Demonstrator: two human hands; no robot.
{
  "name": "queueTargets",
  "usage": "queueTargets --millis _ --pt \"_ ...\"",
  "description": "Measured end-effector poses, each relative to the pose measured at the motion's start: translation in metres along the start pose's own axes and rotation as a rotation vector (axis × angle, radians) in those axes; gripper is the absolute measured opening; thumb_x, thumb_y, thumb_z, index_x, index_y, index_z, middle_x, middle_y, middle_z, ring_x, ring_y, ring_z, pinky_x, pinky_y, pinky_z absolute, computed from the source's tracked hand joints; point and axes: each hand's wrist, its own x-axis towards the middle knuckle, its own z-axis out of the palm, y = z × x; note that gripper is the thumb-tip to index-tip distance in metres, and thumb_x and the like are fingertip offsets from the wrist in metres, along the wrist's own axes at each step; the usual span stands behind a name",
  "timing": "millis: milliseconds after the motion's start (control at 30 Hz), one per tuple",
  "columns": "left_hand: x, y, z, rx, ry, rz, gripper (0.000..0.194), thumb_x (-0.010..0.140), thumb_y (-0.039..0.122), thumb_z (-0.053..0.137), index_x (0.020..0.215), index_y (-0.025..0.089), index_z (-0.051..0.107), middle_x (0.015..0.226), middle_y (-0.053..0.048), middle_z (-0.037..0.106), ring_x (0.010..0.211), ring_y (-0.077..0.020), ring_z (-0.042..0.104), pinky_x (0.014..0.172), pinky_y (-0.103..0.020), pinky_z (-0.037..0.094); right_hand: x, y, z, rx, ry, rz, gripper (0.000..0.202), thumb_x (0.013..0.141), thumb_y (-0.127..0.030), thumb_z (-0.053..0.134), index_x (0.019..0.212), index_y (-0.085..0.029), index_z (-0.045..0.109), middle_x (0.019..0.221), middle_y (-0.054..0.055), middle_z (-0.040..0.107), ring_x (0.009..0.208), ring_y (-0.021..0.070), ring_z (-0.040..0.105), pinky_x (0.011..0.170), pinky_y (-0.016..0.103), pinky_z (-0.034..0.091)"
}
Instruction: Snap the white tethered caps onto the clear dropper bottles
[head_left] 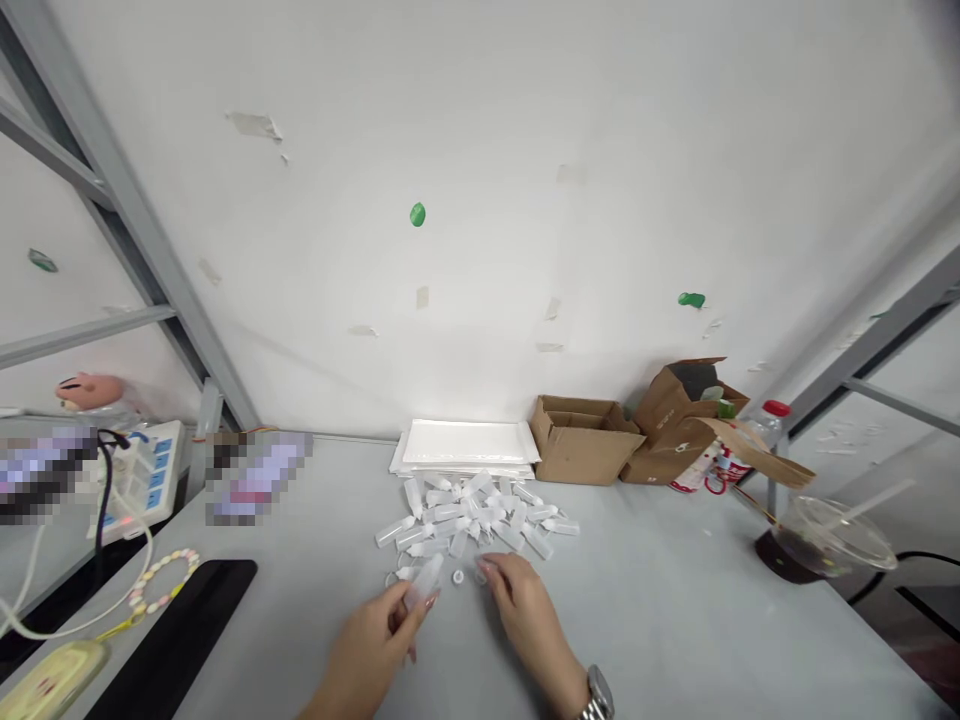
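Bare forearms enter at the bottom edge, the right one wearing a silver wristwatch (598,692). At lower centre, the left hand (371,635) is closed in a pinch, thumb against fingers, on a translucent plastic squeeze bottle (424,584), whose long axis slants toward the upper right of the frame. Right hand (525,605) lies to the right of it, palm down, fingers curled and fingertips nearly together at the table; a small pale piece shows beside them, but whether they grip it I cannot tell.

Between the hands, just right of the held bottle and nearer the right fingertips, a small white cap (458,577) rests on the grey table (645,610). Just above both hands, at centre, lies a loose pile of similar bottles (472,515), pointing every way. Beyond it are a stack of white packets (469,445) and an open cardboard box (585,445).
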Motion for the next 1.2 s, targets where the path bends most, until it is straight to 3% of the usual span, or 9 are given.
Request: queueTargets --millis 133,233,333,433,567,700,833,1000,1200 --pt "0.0 0.007 0.01 -0.112 -0.043 0.024 0.035 0.08 0.051 0.038 0.065 0.021 0.049 0.049 0.004 0.059 0.05 -0.0148 0.057 0.054 -0.022 0.04 -0.011 -0.005 0.005 -0.093 0.07 -0.113 0.03 0.088 -0.04 0.042 0.096 -0.024 0.066 0.081 0.008 0.058 0.078 0.0223 0.053 0.074 0.037 0.044" --pt "-0.002 0.015 0.024 -0.151 -0.158 0.071 0.032 0.08 0.047 0.04 0.073 0.02 0.055 0.051 0.004 0.059 0.05 -0.0142 0.058 0.052 -0.021 0.041 -0.021 -0.016 0.01 0.185 -0.016 0.004 0.032 0.083 -0.046 0.05 0.099 -0.023 0.065 0.072 0.003 0.056 0.069 0.0179 0.053 0.067 0.03 0.045" --pt "-0.002 0.018 0.035 -0.093 -0.221 0.161 0.027 0.08 0.041 0.045 0.082 0.02 0.06 0.056 0.004 0.061 0.053 -0.0141 0.059 0.053 -0.021 0.043 -0.025 -0.02 0.01 0.358 -0.065 0.145 0.037 0.077 -0.053 0.054 0.08 -0.018 0.067 0.06 -0.001 0.051 0.058 0.0141 0.048 0.056 0.024 0.042" --pt "0.005 0.006 0.032 0.036 -0.018 0.304 0.024 0.076 0.041 0.055 0.092 0.025 0.062 0.077 0.0 0.065 0.074 -0.0177 0.061 0.066 -0.026 0.047 -0.011 -0.002 -0.016 0.23 0.122 0.19 0.041 0.078 -0.055 0.05 0.078 -0.016 0.065 0.061 -0.001 0.053 0.058 0.0139 0.047 0.056 0.023 0.04" --pt "0.024 -0.03 0.011 0.232 0.355 0.435 0.025 0.076 0.041 0.056 0.093 0.025 0.064 0.085 -0.004 0.061 0.081 -0.0226 0.058 0.071 -0.035 0.049 0.027 0.05 -0.078 -0.213 0.386 0.226 0.048 0.08 -0.059 0.038 0.074 -0.016 0.059 0.061 0.002 0.056 0.056 0.0162 0.05 0.053 0.026 0.038" --pt "0.039 -0.058 -0.002 0.363 0.448 0.504 0.027 0.078 0.046 0.052 0.086 0.026 0.067 0.082 -0.005 0.06 0.076 -0.0225 0.057 0.066 -0.036 0.051 0.058 0.096 -0.111 -0.341 0.442 0.258 0.052 0.08 -0.062 0.035 0.071 -0.016 0.058 0.065 0.01 0.061 0.06 0.021 0.054 0.058 0.03 0.037" --pt "0.042 -0.065 -0.001 0.396 0.436 0.542 0.027 0.08 0.047 0.05 0.082 0.027 0.067 0.083 -0.004 0.061 0.077 -0.021 0.057 0.067 -0.035 0.051 0.063 0.115 -0.111 -0.419 0.453 0.26 0.053 0.078 -0.062 0.038 0.083 -0.014 0.06 0.068 0.011 0.062 0.066 0.0243 0.057 0.062 0.033 0.038" --pt "0.041 -0.061 0.0 0.37 0.473 0.579 0.034 0.081 0.053 0.045 0.083 0.026 0.066 0.086 -0.004 0.061 0.079 -0.0215 0.058 0.068 -0.037 0.052 0.043 0.109 -0.102 -0.44 0.473 0.192 0.061 0.084 -0.058 0.031 0.113 -0.009 0.052 0.074 0.01 0.06 0.065 0.0229 0.055 0.064 0.035 0.041" --pt "0.034 -0.042 0.006 0.294 0.504 0.57 0.029 0.078 0.048 0.054 0.094 0.025 0.064 0.089 -0.005 0.06 0.081 -0.022 0.058 0.07 -0.038 0.053 0.027 0.093 -0.076 -0.383 0.219 -0.12 0.036 0.085 -0.048 0.044 0.092 -0.019 0.064 0.09 0.01 0.06 0.085 0.0233 0.055 0.077 0.038 0.045"
